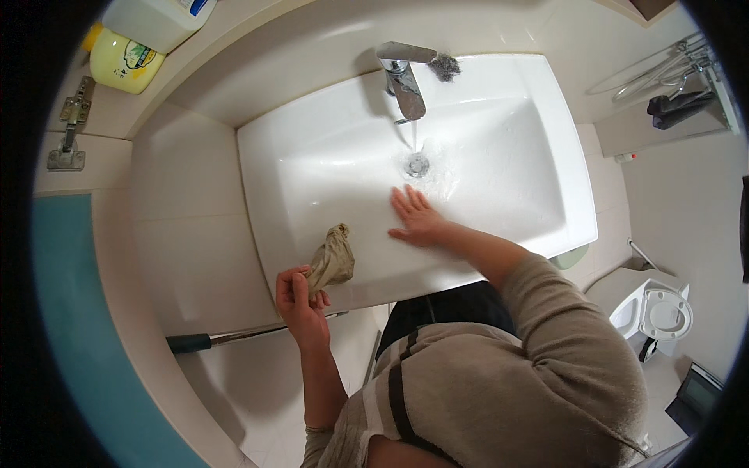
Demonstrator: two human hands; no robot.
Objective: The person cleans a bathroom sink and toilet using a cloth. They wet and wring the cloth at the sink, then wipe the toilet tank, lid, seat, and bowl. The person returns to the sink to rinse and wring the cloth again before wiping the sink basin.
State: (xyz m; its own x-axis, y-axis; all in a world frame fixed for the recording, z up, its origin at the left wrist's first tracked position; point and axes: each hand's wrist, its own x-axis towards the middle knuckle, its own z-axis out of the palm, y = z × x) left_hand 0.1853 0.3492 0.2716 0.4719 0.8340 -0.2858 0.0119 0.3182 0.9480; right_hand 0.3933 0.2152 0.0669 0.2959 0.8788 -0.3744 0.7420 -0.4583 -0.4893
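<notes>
My left hand (pixel 304 298) pinches a crumpled, damp-looking beige cloth (pixel 333 260) over the front left of a white ceramic washbasin (pixel 351 193). My right hand (pixel 418 219), slightly blurred, is spread with nothing in it, low in the basin just in front of the metal drain (pixel 417 165). Water runs from the chrome faucet (pixel 406 88) onto the drain and splashes around it. Behind the faucet, a grey scouring pad of steel wool (pixel 446 68) lies on the basin's back rim.
A yellow bottle (pixel 126 61) and a white jug (pixel 161 23) stand on a shelf at upper left. A handle with a dark grip (pixel 190 343) passes below the basin's left front. A wire rack (pixel 690 70) holds a dark cloth at right; a toilet (pixel 649 310) is lower right.
</notes>
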